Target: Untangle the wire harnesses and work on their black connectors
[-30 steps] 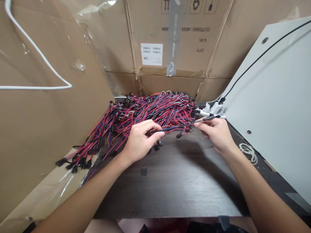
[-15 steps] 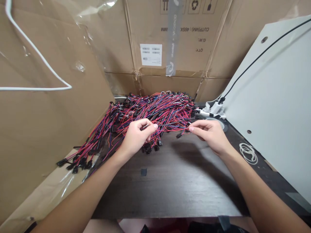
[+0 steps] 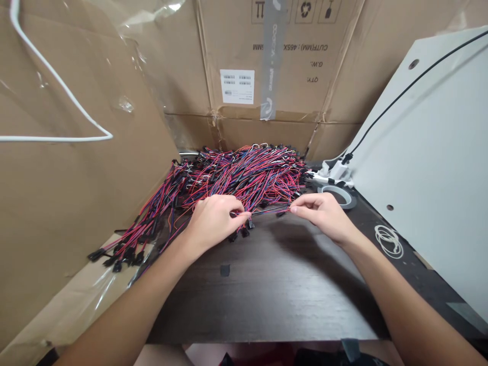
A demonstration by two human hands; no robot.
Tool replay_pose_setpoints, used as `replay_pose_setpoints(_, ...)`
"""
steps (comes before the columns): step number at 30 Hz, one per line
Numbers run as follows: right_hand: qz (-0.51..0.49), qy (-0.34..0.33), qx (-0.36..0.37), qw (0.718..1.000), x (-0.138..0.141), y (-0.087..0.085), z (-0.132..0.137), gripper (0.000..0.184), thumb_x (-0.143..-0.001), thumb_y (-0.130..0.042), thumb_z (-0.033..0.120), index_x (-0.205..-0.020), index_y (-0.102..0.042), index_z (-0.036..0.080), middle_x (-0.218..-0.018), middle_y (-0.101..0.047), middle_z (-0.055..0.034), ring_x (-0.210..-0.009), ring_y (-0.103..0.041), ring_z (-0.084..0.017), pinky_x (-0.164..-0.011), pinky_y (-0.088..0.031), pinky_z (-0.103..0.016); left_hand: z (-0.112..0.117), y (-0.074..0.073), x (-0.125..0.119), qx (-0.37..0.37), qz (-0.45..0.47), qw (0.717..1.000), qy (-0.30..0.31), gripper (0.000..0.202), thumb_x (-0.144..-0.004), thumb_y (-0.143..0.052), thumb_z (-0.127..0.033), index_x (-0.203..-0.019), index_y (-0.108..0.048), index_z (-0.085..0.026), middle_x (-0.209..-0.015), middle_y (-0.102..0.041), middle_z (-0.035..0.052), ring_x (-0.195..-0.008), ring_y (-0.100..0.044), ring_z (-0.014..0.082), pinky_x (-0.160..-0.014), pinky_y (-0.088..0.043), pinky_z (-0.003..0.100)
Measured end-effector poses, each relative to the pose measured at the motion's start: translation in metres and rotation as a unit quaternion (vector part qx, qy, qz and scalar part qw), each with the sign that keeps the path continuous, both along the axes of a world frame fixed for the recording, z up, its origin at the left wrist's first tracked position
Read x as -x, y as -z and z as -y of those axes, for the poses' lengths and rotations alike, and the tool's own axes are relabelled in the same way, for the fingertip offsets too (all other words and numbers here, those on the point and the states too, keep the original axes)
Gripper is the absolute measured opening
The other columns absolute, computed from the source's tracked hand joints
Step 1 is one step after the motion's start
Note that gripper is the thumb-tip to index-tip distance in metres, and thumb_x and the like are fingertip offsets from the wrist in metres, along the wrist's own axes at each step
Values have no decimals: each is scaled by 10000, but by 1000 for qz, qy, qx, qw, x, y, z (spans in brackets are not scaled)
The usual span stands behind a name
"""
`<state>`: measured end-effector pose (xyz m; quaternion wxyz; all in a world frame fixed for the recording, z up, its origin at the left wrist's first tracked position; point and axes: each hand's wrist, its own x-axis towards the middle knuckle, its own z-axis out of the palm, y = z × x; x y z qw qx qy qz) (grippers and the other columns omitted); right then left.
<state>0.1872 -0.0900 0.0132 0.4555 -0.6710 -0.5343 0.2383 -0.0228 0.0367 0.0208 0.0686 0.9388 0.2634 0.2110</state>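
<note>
A big heap of red, blue and black wire leads [image 3: 244, 170] with black connectors lies at the back of a dark wooden table [image 3: 267, 284]. My left hand [image 3: 213, 221] is closed at the heap's front edge and pinches one end of a single wire lead [image 3: 269, 209]. My right hand [image 3: 324, 216] pinches the other end between thumb and forefinger. The lead is stretched almost level between both hands, just above the table. A second bunch of leads [image 3: 133, 239] trails off to the left.
Cardboard boxes [image 3: 267, 66] wall in the back and left. A white panel [image 3: 427, 152] with a black cable leans at the right. A roll of tape [image 3: 339, 195] and a white clip sit behind my right hand; white wire loops [image 3: 389, 239] lie at the right.
My right hand has come down and left from beside the white clip, uncovering the tape roll. Both hands moved closer together and lower, with the lead still held between them.
</note>
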Motion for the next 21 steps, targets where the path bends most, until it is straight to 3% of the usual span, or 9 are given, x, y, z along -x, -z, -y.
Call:
replay_pose_setpoints(6, 2, -5, 11, 1000, 1, 1, 0, 224, -707, -602, 322, -659, -682, 118, -580, -555, -28, -542, -413, -106, -521, -318, -242, 4, -1, -1, -93, -94, 991, 34, 246, -841, -546, -332, -710, -700, -192, -734, -673, 48, -744, -619, 202, -618, -375, 271)
replay_pose_setpoints(10, -17, -23, 12, 1000, 3, 1, 0, 227, -706, -611, 325, -667, -682, 113, -566, -532, -16, -529, -382, -94, -504, -283, -232, 7, 2, -1, -84, -105, 990, 43, 213, -849, -515, -271, -776, -693, -181, -772, -680, 68, -767, -625, 216, -673, -411, 295)
replay_pose_setpoints(17, -23, -42, 23, 999, 5, 2, -1, 225, -716, -615, 322, -670, -673, 110, -537, -492, 4, -501, -337, -80, -483, -256, -228, 9, 4, -2, 57, 21, 998, 8, 148, -804, -470, -185, -847, -611, -189, -670, -639, 16, -620, -594, 158, -604, -406, 243)
replay_pose_setpoints(21, -22, -52, 30, 998, 5, 2, -1, 218, -716, -612, 320, -666, -665, 115, -540, -496, 6, -503, -344, -82, -485, -259, -228, 6, -3, -4, 223, 130, 966, 4, 79, -796, -473, -203, -825, -536, -165, -533, -527, -42, -460, -456, 94, -490, -338, 203)
